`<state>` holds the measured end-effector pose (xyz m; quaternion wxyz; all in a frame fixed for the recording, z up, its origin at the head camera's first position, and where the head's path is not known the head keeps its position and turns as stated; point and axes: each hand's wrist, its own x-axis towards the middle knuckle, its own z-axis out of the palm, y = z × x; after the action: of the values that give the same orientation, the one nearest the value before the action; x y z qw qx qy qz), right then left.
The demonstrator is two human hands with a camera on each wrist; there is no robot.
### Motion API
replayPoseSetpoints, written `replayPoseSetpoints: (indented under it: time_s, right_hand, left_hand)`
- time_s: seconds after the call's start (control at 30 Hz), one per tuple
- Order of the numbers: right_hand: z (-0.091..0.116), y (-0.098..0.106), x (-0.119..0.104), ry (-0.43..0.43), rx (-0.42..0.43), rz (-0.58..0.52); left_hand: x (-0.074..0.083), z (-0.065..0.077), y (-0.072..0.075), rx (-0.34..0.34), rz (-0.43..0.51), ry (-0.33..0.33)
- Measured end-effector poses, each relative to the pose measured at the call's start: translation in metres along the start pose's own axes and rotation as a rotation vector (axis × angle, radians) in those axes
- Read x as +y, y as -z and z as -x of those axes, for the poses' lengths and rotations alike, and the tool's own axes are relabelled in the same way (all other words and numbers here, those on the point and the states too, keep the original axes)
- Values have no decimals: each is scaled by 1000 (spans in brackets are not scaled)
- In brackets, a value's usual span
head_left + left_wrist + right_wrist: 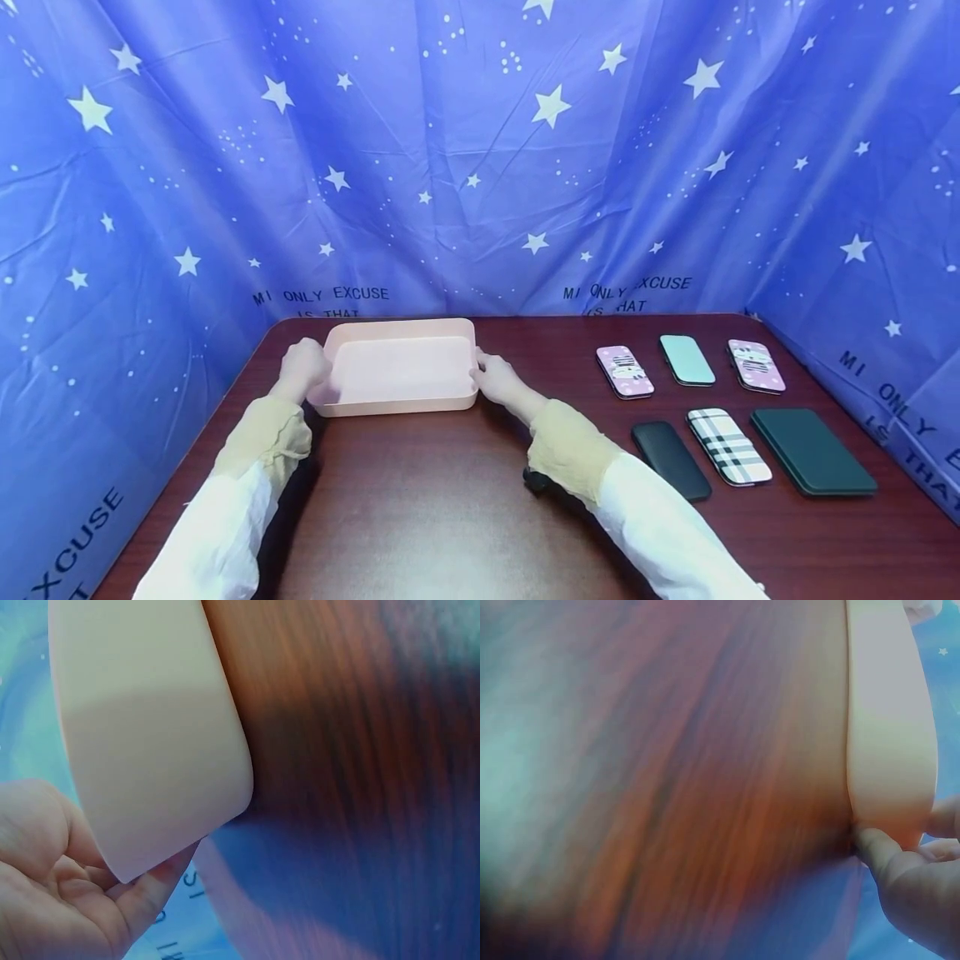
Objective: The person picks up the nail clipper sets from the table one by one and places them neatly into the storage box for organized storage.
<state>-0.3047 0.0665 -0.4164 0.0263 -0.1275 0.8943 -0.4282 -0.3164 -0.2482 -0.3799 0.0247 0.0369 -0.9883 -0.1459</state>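
A shallow pale pink tray (405, 408) with rounded corners lies at the far left of the table, its inside bare. At its left end my left hand (305, 369) grips the wall. In the left wrist view the fingers of the left hand (82, 885) are curled about the tray's corner (157, 772). My right hand (501, 379) pinches the opposite end. Close up in the right wrist view, the right hand (919, 874) has one digit low against the outer wall (892, 727) and another near the rim.
To the right lie two pink patterned cases (626, 372) (756, 367), a mint case (687, 361), a black case (671, 460), a plaid case (729, 447) and a larger dark green case (813, 452). A blue starry curtain (450, 167) surrounds the brown table (420, 508).
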Motion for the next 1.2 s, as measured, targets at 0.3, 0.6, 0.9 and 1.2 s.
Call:
replayPoseSetpoints:
  time_s: [0.3, 0.6, 0.9, 1.2]
  right_hand:
    - [11, 10, 2, 3, -3, 68]
    - [16, 15, 13, -23, 9, 8]
    - [27, 25, 21, 25, 39, -32]
    - [42, 33, 18, -16, 44, 11]
  left_hand:
    - [7, 5, -3, -37, -6, -28]
    - [11, 10, -3, -58, 66, -31]
    - [16, 17, -7, -37, 125, -78]
    - [20, 24, -15, -14, 159, -104]
